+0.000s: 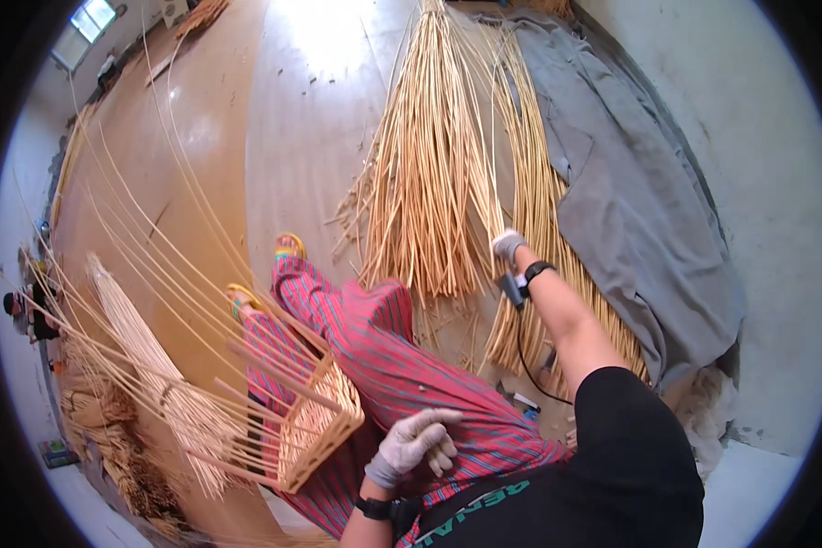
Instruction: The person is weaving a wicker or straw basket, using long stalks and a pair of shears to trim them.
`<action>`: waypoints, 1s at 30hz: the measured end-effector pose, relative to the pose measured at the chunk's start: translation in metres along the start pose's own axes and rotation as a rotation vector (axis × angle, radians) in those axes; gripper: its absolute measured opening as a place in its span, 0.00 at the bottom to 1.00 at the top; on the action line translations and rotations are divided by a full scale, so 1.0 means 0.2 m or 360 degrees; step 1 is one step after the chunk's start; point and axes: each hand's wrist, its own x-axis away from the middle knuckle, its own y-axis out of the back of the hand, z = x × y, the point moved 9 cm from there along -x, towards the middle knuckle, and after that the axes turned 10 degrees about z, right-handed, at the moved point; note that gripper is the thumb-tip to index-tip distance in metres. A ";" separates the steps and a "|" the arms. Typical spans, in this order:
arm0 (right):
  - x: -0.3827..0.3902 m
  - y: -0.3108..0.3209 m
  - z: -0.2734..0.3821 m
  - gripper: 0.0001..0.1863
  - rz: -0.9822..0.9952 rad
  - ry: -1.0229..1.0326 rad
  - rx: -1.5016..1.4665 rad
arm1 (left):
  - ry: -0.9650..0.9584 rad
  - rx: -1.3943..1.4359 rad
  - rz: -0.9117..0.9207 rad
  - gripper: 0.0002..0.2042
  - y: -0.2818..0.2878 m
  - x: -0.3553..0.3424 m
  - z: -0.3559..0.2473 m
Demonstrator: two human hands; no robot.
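My right hand (509, 245), in a pale glove, reaches forward and is closed around a few thin wicker rods at the right edge of a fanned bundle of rods (434, 183). Over my lap, my gloved left hand (416, 445) hangs with its fingers loosely apart and nothing visible in it. To its left, a partly woven wicker basket (324, 420) rests against my leg in striped trousers. Long uncut rods (146, 242) rise from the basket and sweep out to the far left.
A second bundle of rods (543, 173) lies beside a grey cloth (621, 201) along the right wall. On the left, a tied bundle of paler rods (160, 374) lies near brown woven material (110, 425). Short cane offcuts (457, 333) litter the floor by my knees.
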 end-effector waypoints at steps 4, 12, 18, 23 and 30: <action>0.42 0.18 0.35 0.06 0.0116 0.0781 -0.2001 | -0.0117 -0.0014 -0.0230 0.17 0.06 0.17 0.01; 0.91 0.15 0.39 0.09 0.0230 0.1208 -0.2372 | -0.0353 0.0026 -0.0141 0.18 0.07 0.11 0.03; 1.39 0.02 0.81 0.23 0.0930 0.1990 -0.3316 | -0.0360 -0.0097 -0.0132 0.20 0.03 0.10 0.03; 1.85 -0.26 1.19 0.27 0.1046 0.1981 -0.3333 | -0.0743 0.0783 0.0004 0.34 0.03 0.08 -0.06; 2.04 -0.89 1.67 0.23 0.1155 0.1800 -0.2818 | -0.0334 0.0067 -0.0246 0.24 0.11 0.09 -0.39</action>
